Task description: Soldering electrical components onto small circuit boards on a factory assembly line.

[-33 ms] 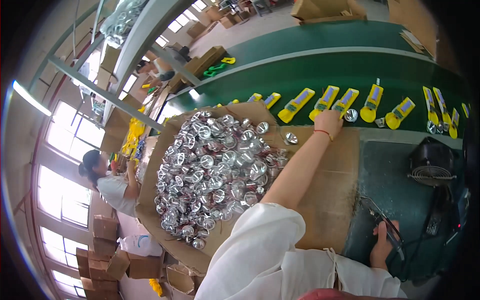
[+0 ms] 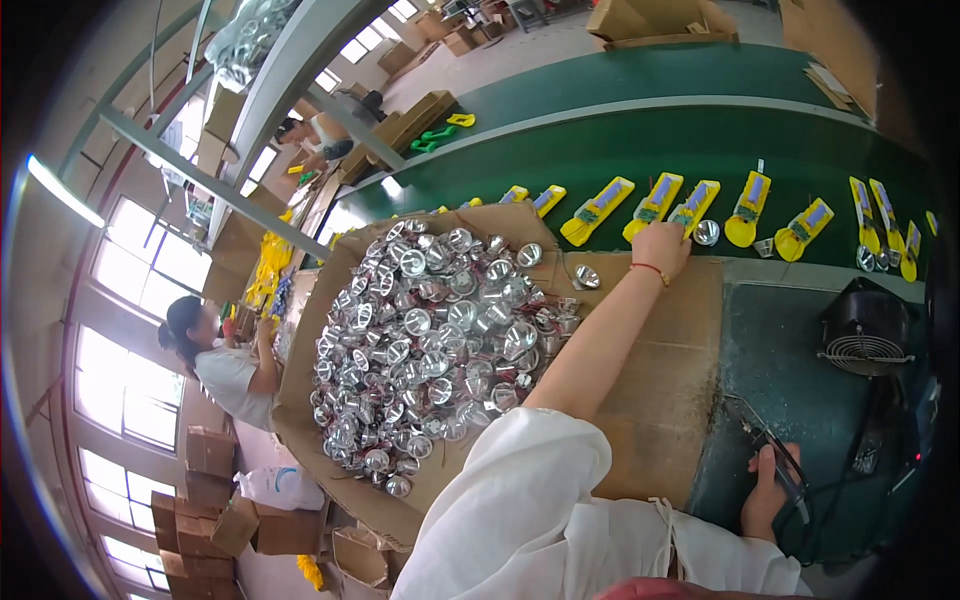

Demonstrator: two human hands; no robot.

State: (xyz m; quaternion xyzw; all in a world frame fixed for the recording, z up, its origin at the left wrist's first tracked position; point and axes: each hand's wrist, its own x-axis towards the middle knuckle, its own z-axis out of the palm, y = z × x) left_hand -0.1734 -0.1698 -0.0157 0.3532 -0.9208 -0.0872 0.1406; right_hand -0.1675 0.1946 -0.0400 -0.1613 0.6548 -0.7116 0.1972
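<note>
My left hand [image 2: 660, 250] reaches to the green belt with its fingers closed at the lower end of a yellow plastic casing [image 2: 706, 193]. That casing carries a small green circuit board and a purple-grey cell; my fingers hide its rounded end. Beside them lies a shiny reflector cup [image 2: 706, 233]. Another yellow casing [image 2: 655, 205] is just to the left. Low at the right, my right hand [image 2: 765, 490] is wrapped round the dark handle of a soldering iron [image 2: 770, 440], its thin tip pointing up and left over the bench.
A cardboard box [image 2: 300, 400] heaped with wired reflector cups [image 2: 430, 340] stands left of my arm. Several yellow casings line the green belt [image 2: 560, 130]. A black fan [image 2: 865, 325] stands at the right. Another person [image 2: 225, 360] works at the far left.
</note>
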